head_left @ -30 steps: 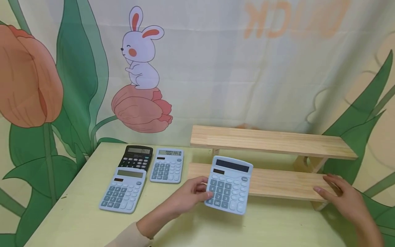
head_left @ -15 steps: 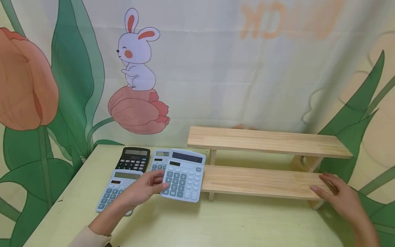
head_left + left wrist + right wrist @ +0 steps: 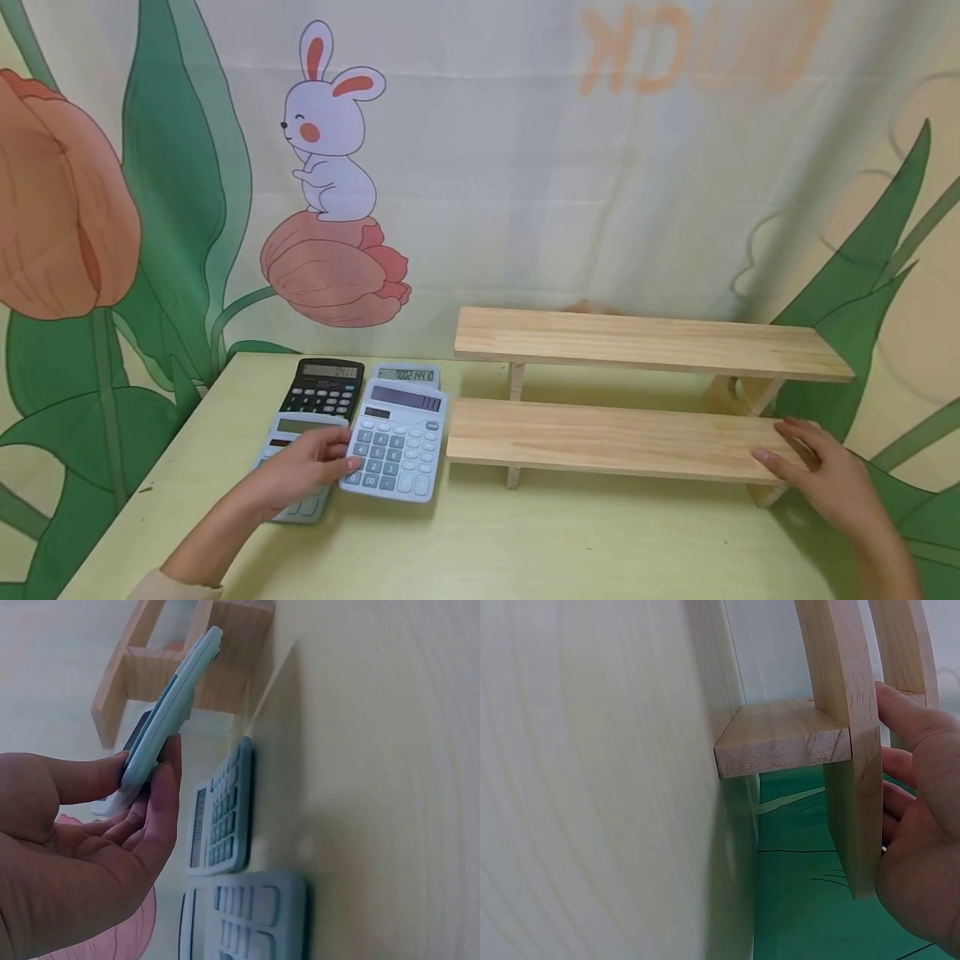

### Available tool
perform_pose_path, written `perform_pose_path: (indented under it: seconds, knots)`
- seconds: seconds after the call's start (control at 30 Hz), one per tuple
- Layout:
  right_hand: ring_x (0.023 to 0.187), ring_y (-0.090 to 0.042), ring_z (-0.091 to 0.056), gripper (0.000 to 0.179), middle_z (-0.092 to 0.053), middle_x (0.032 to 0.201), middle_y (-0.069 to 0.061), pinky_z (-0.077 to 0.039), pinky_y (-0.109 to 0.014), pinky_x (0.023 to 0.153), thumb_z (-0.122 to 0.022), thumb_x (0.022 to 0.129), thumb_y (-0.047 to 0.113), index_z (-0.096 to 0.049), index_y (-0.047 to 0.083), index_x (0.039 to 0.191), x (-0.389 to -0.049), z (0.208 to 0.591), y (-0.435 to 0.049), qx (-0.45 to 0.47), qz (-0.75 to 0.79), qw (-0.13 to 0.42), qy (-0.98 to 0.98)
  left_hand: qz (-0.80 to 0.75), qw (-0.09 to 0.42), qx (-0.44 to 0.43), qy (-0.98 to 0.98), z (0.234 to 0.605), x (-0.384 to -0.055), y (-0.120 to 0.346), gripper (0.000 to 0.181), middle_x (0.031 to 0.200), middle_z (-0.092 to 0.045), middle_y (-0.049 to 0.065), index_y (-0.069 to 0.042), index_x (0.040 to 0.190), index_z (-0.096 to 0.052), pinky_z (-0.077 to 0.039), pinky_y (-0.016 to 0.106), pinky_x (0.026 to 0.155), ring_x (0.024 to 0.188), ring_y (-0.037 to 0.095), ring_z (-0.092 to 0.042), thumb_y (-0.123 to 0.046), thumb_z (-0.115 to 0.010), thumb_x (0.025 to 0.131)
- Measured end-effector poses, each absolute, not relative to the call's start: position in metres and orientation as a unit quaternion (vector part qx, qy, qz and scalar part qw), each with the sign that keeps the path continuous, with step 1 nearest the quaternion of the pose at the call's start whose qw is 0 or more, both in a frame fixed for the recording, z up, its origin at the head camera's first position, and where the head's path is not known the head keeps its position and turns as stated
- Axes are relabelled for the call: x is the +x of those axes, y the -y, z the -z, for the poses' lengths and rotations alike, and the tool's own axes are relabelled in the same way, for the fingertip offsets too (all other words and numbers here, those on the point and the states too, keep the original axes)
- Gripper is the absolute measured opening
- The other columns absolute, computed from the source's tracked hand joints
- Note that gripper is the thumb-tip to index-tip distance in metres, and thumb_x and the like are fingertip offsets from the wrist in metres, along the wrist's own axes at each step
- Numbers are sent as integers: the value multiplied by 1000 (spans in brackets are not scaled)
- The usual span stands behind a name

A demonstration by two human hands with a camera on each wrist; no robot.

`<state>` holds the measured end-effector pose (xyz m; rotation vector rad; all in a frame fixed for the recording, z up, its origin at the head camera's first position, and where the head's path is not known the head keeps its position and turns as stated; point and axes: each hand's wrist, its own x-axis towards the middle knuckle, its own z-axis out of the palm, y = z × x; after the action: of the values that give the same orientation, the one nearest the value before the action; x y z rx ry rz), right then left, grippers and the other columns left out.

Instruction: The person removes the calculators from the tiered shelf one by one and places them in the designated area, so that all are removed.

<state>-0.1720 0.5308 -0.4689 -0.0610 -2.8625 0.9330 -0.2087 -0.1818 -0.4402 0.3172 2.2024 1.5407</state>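
Note:
My left hand point(image 3: 296, 471) pinches a light blue calculator point(image 3: 397, 442) by its left edge, thumb on the front and fingers behind. In the left wrist view the calculator point(image 3: 169, 705) is tilted and held clear of the table. It overlaps another light blue calculator point(image 3: 408, 374) lying behind it. Under my left hand lies one more light blue calculator point(image 3: 303, 510), partly hidden by the hand, in front of a black calculator point(image 3: 326, 387). My right hand point(image 3: 832, 483) rests with loosely spread fingers on the right end of the lower board point(image 3: 600, 437) of a wooden two-tier shelf.
The upper board point(image 3: 645, 342) of the shelf runs behind and above the lower one. Short wooden supports point(image 3: 780, 739) carry the boards on the pale yellow table point(image 3: 562, 542). A printed curtain point(image 3: 525, 167) with a rabbit and tulips hangs right behind the table.
My left hand has carried the light blue calculator left, from in front of the shelf to over the other calculators. Digits now show on its display. The right hand stays on the shelf.

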Motion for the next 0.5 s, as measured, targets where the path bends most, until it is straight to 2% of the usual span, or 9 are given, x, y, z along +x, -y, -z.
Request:
perform_pose_path:
  seconds: [0.3,0.5]
  knots:
    - [142,-66,-32,79,-24,164,-39,-26,-81,108,-68,104,44,-40,-7,158,-175,469,-532,-19,-309,70,948,-525,227,45,-819,458,-207,185,48,106,-71,7,12,139,-54,-54,37,83,93,21,-64,-15,-70,103]
    - [143,-66,-31,79,-22,165,-39,-25,-82,108,-67,105,44,-38,-7,158,-173,470,-532,-23,-315,62,947,-531,237,48,-812,466,-205,186,54,110,-73,9,17,142,-49,-55,36,83,96,21,-67,-15,-70,103]
